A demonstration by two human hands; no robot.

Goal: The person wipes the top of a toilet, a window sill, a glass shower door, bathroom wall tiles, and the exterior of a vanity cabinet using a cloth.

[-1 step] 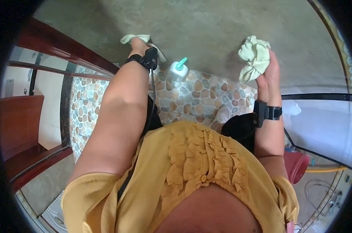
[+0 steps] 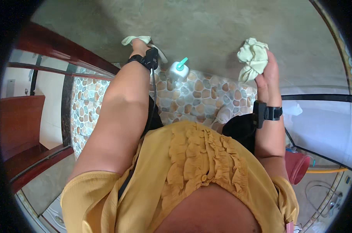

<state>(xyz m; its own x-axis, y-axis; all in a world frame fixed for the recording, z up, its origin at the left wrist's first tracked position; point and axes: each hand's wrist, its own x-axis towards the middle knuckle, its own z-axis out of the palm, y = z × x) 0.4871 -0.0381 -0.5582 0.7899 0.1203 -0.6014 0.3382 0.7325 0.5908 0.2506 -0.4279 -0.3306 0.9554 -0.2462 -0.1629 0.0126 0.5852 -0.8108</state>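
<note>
My left hand (image 2: 138, 46) reaches up and forward to the grey wall, with a pale green cloth (image 2: 141, 39) in it. One end of that cloth hangs down beside the wrist; the fingers are mostly hidden. On the right, my right hand (image 2: 271, 70) grips a second pale cloth (image 2: 252, 56), bunched up against the same grey surface. Between the two hands a clear plastic bottle with a teal-and-white top (image 2: 179, 70) stands on the pebble-patterned floor, touched by neither hand. Black straps with small devices sit on both wrists.
A dark red wooden frame (image 2: 67, 48) runs along the left, near my left arm. To the right are a black-edged white panel (image 2: 319, 120) and a red bucket (image 2: 297, 167) near my elbow. A yellow hose (image 2: 327, 170) and a thin looped cable lie beyond it.
The cloth in my right hand has shifted very slightly down and left, and its folds differ a little. Everything else looks almost the same.
</note>
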